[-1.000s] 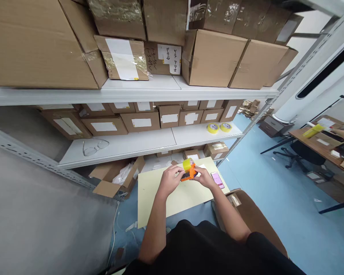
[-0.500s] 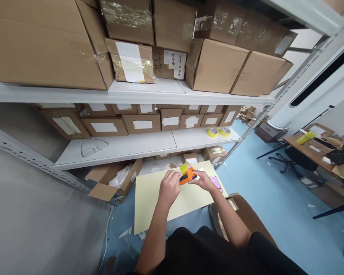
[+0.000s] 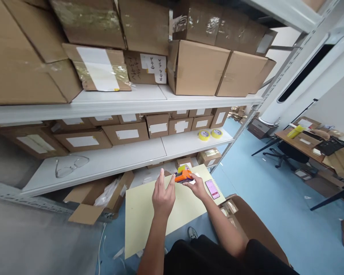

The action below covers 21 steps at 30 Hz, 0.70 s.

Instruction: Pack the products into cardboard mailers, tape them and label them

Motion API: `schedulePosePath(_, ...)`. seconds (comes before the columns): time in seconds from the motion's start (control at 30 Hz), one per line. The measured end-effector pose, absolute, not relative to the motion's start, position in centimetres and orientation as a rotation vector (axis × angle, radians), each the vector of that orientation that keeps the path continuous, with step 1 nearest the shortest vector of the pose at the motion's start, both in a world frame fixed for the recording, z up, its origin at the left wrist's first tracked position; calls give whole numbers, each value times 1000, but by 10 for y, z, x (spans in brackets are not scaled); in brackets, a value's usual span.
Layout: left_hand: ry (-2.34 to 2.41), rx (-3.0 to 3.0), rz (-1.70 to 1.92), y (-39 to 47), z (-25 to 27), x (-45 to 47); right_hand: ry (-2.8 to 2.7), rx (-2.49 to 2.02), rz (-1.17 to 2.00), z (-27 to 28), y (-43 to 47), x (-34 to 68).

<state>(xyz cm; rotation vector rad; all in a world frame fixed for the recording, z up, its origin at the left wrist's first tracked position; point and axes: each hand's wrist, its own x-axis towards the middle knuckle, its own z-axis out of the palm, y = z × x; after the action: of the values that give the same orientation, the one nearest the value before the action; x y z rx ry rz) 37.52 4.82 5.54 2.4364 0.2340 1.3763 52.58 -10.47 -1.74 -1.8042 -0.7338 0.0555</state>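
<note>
An orange tape dispenser [image 3: 184, 176] carrying a yellow roll of tape [image 3: 184, 167] is held over a pale yellow board [image 3: 149, 206]. My right hand [image 3: 197, 186] grips the dispenser at its right end. My left hand [image 3: 163, 194] is beside its left end with fingers spread and raised; whether a fingertip touches the dispenser I cannot tell. To the right of my right hand, a phone with a pink screen [image 3: 212, 189] lies on the board.
Shelves [image 3: 126, 152] of cardboard boxes stand ahead, with two yellow tape rolls [image 3: 204, 135] and eyeglasses [image 3: 71, 167] on the middle shelf. An open carton [image 3: 100, 194] sits at left, another large carton [image 3: 249, 225] at right. Beyond is a desk [image 3: 306, 147].
My left hand has let go of the dispenser and spread its fingers. My right hand still holds it. The view has shifted right and a shoe now shows below the board.
</note>
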Motion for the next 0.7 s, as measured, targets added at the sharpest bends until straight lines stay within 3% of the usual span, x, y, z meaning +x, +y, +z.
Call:
schedulePosePath(0.33,517,2352,1144,18,75,433,-730,-1959,-301,-36,-109,662)
schedulePosePath(0.7,673,2473,976,-14,44,451,-1024,-2205,-77,6,-38,808)
